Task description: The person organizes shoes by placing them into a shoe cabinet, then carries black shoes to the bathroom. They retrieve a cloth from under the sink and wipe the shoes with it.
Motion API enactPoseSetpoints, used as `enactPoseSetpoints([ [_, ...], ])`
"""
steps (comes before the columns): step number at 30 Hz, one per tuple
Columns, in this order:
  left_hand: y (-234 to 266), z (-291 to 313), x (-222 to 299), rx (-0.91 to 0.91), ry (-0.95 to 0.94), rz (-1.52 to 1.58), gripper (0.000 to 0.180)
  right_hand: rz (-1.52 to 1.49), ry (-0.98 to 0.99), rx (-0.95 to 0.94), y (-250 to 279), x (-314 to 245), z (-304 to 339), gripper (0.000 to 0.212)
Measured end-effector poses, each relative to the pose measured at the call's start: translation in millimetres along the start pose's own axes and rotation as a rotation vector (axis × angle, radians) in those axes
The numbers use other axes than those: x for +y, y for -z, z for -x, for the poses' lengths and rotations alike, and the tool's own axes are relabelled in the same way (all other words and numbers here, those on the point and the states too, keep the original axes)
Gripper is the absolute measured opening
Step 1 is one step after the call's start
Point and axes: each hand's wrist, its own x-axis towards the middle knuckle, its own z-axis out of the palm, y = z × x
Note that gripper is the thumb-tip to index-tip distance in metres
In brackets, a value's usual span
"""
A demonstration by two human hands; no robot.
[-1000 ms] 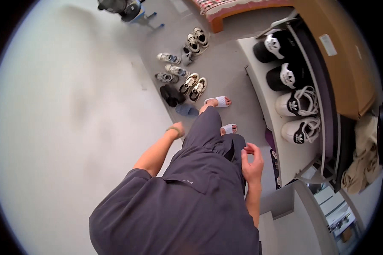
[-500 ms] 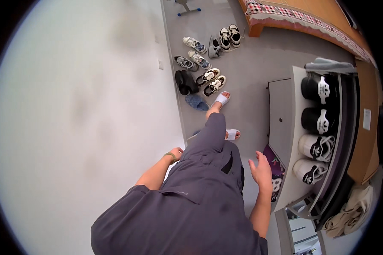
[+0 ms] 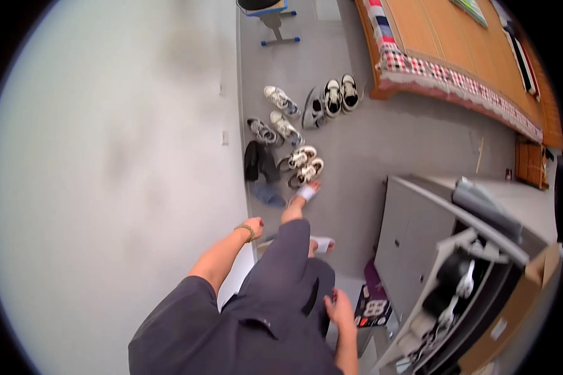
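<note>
My left hand (image 3: 253, 226), with a greenish bracelet at the wrist, hangs beside the white wall with its fingers curled in; nothing shows in it. By my right thigh is my right hand (image 3: 339, 307), its fingers loosely bent and thumb apart, holding nothing. Below me, a white slide sandal (image 3: 322, 244) is on one foot and a matching sandal (image 3: 306, 193) on the other, further forward. A blue slipper (image 3: 269, 195) lies beside the front foot, next to black shoes (image 3: 259, 162) and cream-and-black sneakers (image 3: 306, 173). Further on stand white sneakers (image 3: 283, 101) and black-and-white sneakers (image 3: 340, 97).
The white wall (image 3: 125, 187) runs along my left. To my right stand a grey cabinet (image 3: 413, 244) and a rack of shoes (image 3: 453, 275), with a cardboard box (image 3: 507, 312) beside it. A bed (image 3: 444, 37) is far right; a blue-footed stand (image 3: 275, 28) is ahead.
My view has shifted forward and turned, bringing in more of the bed and cabinet. My right hand has lowered toward my thigh, its fingers less spread. The floor shoes appear lower in view.
</note>
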Motion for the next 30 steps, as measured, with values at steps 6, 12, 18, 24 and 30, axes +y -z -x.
enactPoseSetpoints([
  [6,86,-162,24,0.153,-0.123,0.006,0.028,-0.295,-0.045,-0.073,-25,-45,-76,0.037],
  [12,137,-318,50,0.272,-0.065,-0.185,0.031,-0.367,-0.184,-0.117,-50,-44,-142,0.031],
  [18,135,-448,40,0.238,0.186,-0.14,0.045,-0.547,-0.356,-0.11,-64,-32,-184,0.029],
  [24,104,-542,23,0.378,0.206,0.024,0.052,-0.613,-0.515,-0.165,-79,7,-280,0.024],
  [30,85,-567,-38,0.54,0.126,-0.015,0.042,-0.664,-0.171,-0.193,-114,18,-605,0.037],
])
